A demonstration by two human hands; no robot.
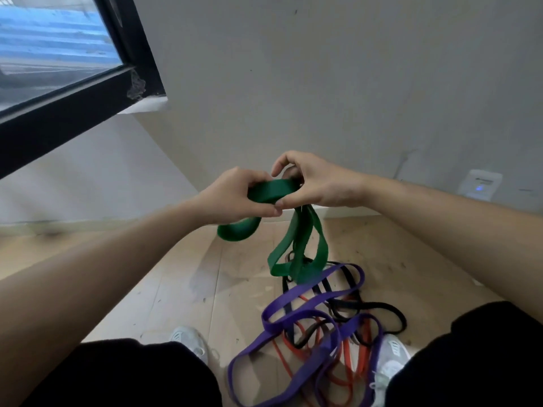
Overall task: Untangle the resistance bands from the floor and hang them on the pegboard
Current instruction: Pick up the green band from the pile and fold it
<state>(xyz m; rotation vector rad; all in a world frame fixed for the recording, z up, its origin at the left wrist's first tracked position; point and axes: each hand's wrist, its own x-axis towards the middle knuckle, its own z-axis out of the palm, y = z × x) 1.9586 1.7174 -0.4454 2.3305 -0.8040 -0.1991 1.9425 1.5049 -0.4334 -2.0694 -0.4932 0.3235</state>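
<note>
Item held: green resistance band point(271, 193), raised clear of the floor point(176, 289) and gripped at its top fold from both sides.

Grip, left hand point(235, 198): fingers and thumb curled round the left part of the fold. Short closed loop of the green resistance band bulging out just below this hand.

Grip, right hand point(314, 183): thumb and fingers pinching the right end of the same fold. Thumb tips of both hands touching, or nearly so, under the green resistance band.

Below the right-hand grip: two long green loops hanging down, lower ends reaching the pile on the floor. Still caught in the pile or free: not discernible.

Beneath the green resistance band, on the floor: purple band point(296, 306), red band point(346, 380) and black band point(382, 306), crossed over one another in one tangle.

Below and left of the green resistance band: left white shoe point(191, 339). Below and right: right white shoe point(392, 359), touched by the tangle.

Above and left of the green resistance band: black-framed window point(73, 113). To its right, on the wall: white unit with a blue light point(479, 185).
</note>
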